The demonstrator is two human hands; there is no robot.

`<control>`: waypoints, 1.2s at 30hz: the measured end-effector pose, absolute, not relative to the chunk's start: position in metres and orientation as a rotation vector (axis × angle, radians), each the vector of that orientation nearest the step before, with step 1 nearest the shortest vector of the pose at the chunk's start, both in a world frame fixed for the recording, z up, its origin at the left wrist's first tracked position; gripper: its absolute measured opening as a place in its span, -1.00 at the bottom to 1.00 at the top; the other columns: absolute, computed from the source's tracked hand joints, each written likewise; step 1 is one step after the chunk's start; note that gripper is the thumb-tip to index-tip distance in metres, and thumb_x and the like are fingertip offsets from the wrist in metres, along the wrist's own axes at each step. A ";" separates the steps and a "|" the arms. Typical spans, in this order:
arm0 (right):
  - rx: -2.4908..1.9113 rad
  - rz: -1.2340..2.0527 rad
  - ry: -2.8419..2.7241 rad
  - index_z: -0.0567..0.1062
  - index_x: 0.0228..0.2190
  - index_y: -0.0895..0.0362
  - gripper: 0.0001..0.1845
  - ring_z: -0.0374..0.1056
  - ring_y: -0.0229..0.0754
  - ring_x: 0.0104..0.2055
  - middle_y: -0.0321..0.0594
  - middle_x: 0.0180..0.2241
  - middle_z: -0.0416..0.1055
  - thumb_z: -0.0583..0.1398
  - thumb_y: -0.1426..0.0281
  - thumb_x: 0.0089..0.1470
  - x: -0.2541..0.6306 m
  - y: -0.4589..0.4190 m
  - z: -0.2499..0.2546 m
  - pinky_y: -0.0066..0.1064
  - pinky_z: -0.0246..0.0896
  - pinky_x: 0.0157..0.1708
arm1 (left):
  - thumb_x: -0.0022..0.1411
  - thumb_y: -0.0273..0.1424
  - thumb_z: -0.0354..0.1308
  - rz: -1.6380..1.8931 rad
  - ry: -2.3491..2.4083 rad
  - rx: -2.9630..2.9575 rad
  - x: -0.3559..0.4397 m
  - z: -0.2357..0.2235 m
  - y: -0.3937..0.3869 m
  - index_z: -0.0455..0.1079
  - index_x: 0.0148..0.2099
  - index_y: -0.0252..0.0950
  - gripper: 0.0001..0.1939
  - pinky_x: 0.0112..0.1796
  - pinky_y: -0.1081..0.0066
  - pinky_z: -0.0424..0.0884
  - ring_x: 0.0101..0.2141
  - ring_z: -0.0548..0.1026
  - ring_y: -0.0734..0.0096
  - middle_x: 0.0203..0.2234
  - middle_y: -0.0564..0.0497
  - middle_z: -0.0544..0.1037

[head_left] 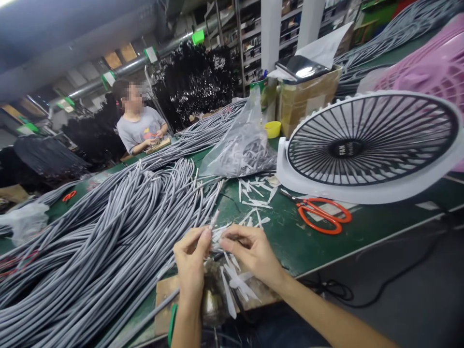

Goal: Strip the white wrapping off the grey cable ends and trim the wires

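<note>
My left hand [192, 249] pinches a grey cable, and the cable's pinkish end [215, 217] sticks up above the thumb and forefinger. Close beside it, my right hand [250, 249] has its thumb and fingers pressed together; whatever sits between them is too small to make out. Short white strips [228, 285] lie below and between the hands, over a brown board [165, 295] and a dull metal object [213, 299]. More white strips [253, 193] are scattered on the green table [275, 241] beyond my fingers. To the left spreads a big pile of grey cables [108, 232].
Orange-handled scissors [322, 215] lie right of my hands, before a white fan [348, 145]. A clear plastic bag [242, 150] of white pieces, a yellow cup [272, 129] and a cardboard box [308, 99] stand behind. Across the table sits another person [141, 125].
</note>
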State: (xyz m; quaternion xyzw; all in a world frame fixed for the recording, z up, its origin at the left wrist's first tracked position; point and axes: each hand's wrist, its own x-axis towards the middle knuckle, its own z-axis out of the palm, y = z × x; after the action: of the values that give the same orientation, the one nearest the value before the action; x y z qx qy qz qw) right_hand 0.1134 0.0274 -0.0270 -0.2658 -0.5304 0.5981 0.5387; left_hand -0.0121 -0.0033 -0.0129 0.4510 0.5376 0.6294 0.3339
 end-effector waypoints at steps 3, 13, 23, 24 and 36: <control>-0.677 1.463 -1.132 0.49 -0.56 0.19 -0.77 0.23 -0.35 -0.56 -0.33 -0.59 0.37 0.33 0.28 -0.16 0.113 0.031 -0.028 -0.56 0.16 -0.55 | -0.07 -0.31 0.32 1.538 1.367 1.133 -0.014 -0.010 -0.004 0.53 -0.53 -0.37 -0.80 -0.60 0.58 0.21 -0.63 0.30 0.58 -0.70 0.08 0.41; -0.592 1.677 -0.940 0.48 -0.53 0.18 -0.68 0.09 -0.41 -0.63 -0.37 -0.63 0.29 0.38 0.20 -0.23 0.110 0.035 -0.021 -0.56 -0.03 -0.66 | -0.13 -0.12 0.33 1.489 1.346 0.892 -0.008 -0.013 -0.003 0.35 -0.58 -0.37 -0.60 -0.80 0.66 0.02 -0.85 0.15 0.72 -0.77 0.13 0.37; -0.295 1.825 -0.961 0.43 -0.37 0.17 -0.65 0.03 -0.43 -0.68 -0.41 -0.68 0.25 0.36 0.22 -0.14 0.118 0.028 -0.030 -0.57 -0.22 -0.71 | -0.11 0.02 0.29 1.517 1.450 0.822 -0.001 -0.010 -0.001 0.22 -0.48 -0.31 -0.49 -0.78 0.77 0.08 -0.81 0.11 0.77 -0.80 0.28 0.17; -0.279 1.828 -0.950 0.42 -0.37 0.16 -0.66 0.01 -0.43 -0.69 -0.44 -0.69 0.21 0.36 0.22 -0.14 0.118 0.028 -0.032 -0.57 -0.23 -0.71 | -0.10 0.02 0.28 1.517 1.456 0.816 -0.001 -0.010 -0.001 0.21 -0.48 -0.30 -0.50 -0.79 0.76 0.08 -0.81 0.11 0.77 -0.80 0.30 0.15; -0.720 0.667 -1.363 0.47 -0.49 0.11 -0.96 0.11 -0.39 -0.70 -0.42 -0.69 0.25 0.22 0.46 -0.01 0.121 0.017 -0.032 -0.55 0.00 -0.69 | 0.10 -0.02 0.14 1.512 1.474 0.905 -0.004 -0.013 -0.001 0.10 -0.45 -0.24 -0.57 -0.83 0.68 0.10 -0.87 0.20 0.68 -0.80 0.30 0.22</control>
State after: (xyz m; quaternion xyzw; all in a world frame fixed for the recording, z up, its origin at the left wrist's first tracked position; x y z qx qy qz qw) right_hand 0.1212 0.0167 -0.0324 -0.3191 -0.6043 0.2957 0.6675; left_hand -0.0043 -0.0015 -0.0128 0.3594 0.5851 0.6005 0.4096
